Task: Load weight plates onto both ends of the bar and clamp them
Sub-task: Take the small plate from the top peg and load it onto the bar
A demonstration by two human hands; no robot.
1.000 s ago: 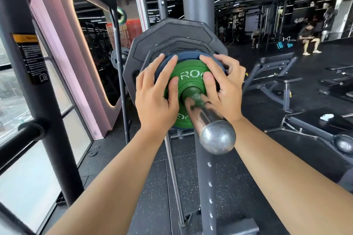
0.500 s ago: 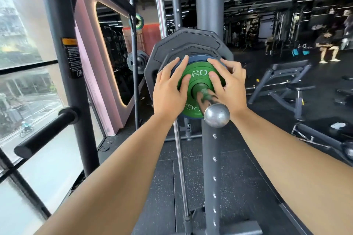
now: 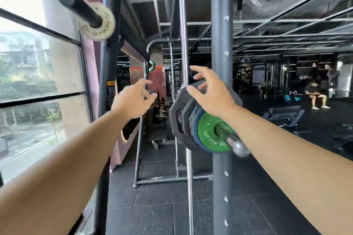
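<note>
The bar's chrome sleeve end (image 3: 236,144) sticks out toward me at centre right. On it sit a small green plate (image 3: 208,134), a blue plate (image 3: 193,123) behind it and large dark grey plates (image 3: 179,112) innermost. My right hand (image 3: 207,89) hovers above the grey plates with fingers spread, holding nothing. My left hand (image 3: 131,99) is raised to the left of the plates, open and empty, touching no plate. No clamp is visible on the sleeve.
A grey rack upright (image 3: 221,63) and a chrome guide rod (image 3: 184,44) stand behind the plates. A storage peg with a pale small plate (image 3: 97,22) juts out upper left. Windows lie left. Benches (image 3: 282,115) and seated people (image 3: 315,95) are at right.
Both hands have come off the green plate and lifted apart, fingers spread. The view has swung up and left, so the loaded sleeve now sits lower right.
</note>
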